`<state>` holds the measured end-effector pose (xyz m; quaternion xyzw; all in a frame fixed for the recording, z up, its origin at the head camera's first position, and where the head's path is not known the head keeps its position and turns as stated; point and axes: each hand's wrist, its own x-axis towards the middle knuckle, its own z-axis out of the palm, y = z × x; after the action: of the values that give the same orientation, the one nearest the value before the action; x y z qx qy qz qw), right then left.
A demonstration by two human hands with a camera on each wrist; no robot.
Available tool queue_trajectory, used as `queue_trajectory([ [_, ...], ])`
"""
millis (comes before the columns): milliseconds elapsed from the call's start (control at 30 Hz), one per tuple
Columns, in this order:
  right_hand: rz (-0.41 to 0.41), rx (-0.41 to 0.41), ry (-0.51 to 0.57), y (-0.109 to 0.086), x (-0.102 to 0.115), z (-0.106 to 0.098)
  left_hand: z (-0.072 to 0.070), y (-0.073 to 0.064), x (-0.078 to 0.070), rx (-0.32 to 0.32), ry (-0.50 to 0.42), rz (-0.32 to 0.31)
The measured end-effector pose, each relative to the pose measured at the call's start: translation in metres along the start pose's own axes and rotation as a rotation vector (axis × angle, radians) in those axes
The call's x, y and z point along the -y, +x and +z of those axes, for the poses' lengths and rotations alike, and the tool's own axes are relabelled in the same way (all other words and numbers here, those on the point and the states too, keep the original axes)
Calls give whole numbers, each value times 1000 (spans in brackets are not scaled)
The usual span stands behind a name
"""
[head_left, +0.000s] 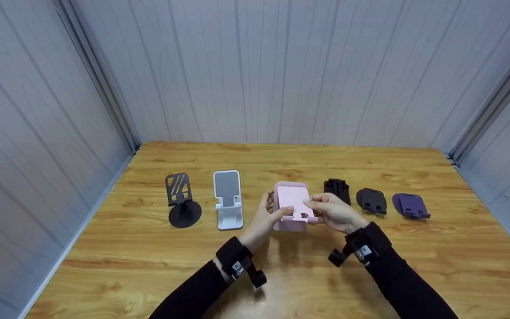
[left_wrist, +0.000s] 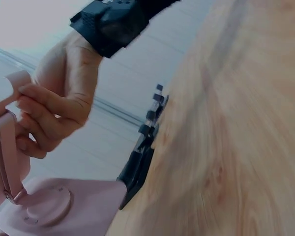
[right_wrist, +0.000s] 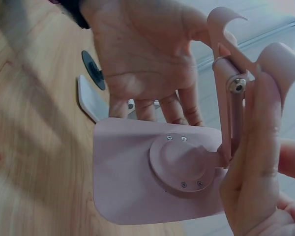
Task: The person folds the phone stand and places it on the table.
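Observation:
Both hands hold a pink phone stand (head_left: 292, 199) in front of the person, over the middle of the table. My left hand (head_left: 264, 217) grips its left side, with the thumb at the front near the lip. In the right wrist view, the left hand's fingers reach behind the flat base plate (right_wrist: 123, 172), which carries a round pivot. My right hand (head_left: 337, 212) pinches the right edge of the upper plate beside the curved lip. The left wrist view shows the right hand's fingers curled at that lip (left_wrist: 17, 81). The hinged arm (right_wrist: 231, 113) between plate and base is bent.
Left on the wooden table (head_left: 126, 266) stand a dark grey phone stand (head_left: 185, 215) and a white one (head_left: 228, 199). To the right lie a black folded stand (head_left: 337, 188), a dark grey one (head_left: 372, 201) and a purple one (head_left: 413, 206). Pale walls (head_left: 259, 79) enclose the table.

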<state>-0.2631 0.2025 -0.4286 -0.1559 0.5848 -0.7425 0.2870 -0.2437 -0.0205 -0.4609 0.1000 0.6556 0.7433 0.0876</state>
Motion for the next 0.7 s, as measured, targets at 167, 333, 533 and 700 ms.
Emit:
queue_trajectory([
  [167, -22, -4, -8, -1, 0, -1, -5, 2, -4, 59, 120, -49],
  [333, -42, -11, -15, 0, -4, -2, -8, 3, -5, 106, 172, -83],
  [533, -44, -39, -31, 0, -9, -2, -9, 3, -3, 98, 158, -87],
  [700, -35, -122, -89, 0, -10, 1, -12, 4, -4, 93, 172, -99],
])
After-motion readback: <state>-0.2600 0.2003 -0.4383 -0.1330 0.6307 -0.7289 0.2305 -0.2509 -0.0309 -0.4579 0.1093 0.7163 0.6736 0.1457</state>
